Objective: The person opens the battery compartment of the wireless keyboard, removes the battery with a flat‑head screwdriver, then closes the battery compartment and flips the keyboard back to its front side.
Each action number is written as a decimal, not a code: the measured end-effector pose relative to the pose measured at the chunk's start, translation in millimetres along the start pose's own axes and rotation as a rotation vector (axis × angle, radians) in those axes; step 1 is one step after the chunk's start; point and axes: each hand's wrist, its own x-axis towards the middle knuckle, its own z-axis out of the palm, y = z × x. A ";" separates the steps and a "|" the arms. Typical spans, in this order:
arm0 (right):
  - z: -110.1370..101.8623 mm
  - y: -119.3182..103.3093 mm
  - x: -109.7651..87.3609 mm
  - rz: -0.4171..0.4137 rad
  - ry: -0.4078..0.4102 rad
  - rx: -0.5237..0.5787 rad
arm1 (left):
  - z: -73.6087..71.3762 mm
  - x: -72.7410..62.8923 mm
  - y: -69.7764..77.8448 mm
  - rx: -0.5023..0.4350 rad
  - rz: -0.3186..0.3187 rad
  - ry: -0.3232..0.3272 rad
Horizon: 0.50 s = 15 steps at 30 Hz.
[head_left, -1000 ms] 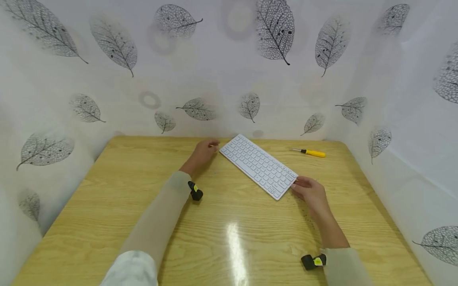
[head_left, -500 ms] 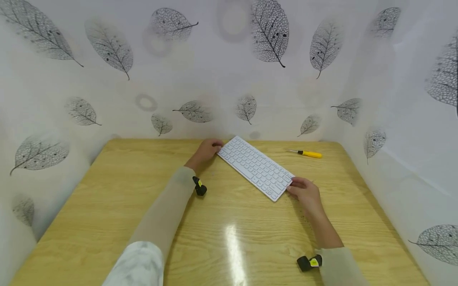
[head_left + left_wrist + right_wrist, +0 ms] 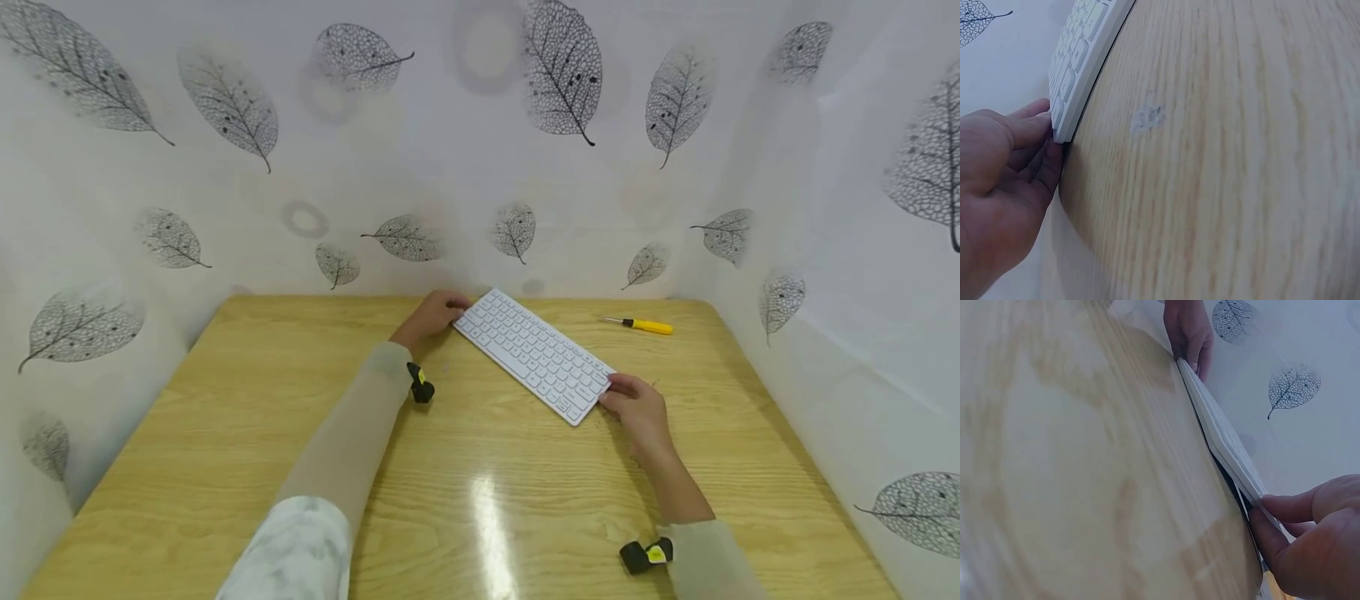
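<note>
A white keyboard [image 3: 534, 354] lies slantwise near the back of the wooden table, its left end farther away than its right. My left hand [image 3: 435, 318] grips the far left end, the thumb at the edge and the other fingers curled beneath, as the left wrist view shows of this hand [image 3: 1004, 169]. At the near right end my right hand [image 3: 637, 412] pinches the short side. In the right wrist view that hand [image 3: 1319, 534] has its thumb on top and a finger under the keyboard [image 3: 1225, 440], with a dark gap between keyboard and table there.
A screwdriver [image 3: 647, 326] with a yellow handle lies at the back right of the table [image 3: 300, 400]. Behind and on both sides hangs a white cloth [image 3: 442, 150] printed with leaves. A pale mark [image 3: 1147, 119] shows on the wood.
My left hand has moved right from beside the keyboard and now grips its left end. The fingers of my right hand have closed further over the right end. The keyboard stays nearly in place.
</note>
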 end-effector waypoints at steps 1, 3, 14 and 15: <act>0.2 0.3 0.2 0.001 0.000 -0.005 | 0.0 0.5 -0.5 -0.003 -0.004 -0.002; 0.6 0.6 0.6 -0.001 0.002 -0.005 | 0.0 1.7 -1.5 -0.013 -0.007 -0.008; 1.7 1.5 1.2 0.002 0.010 -0.013 | 0.3 2.6 0.0 -0.066 -0.035 -0.023; 1.6 2.1 1.2 0.002 0.012 -0.009 | 0.4 2.8 -0.3 -0.062 -0.039 -0.028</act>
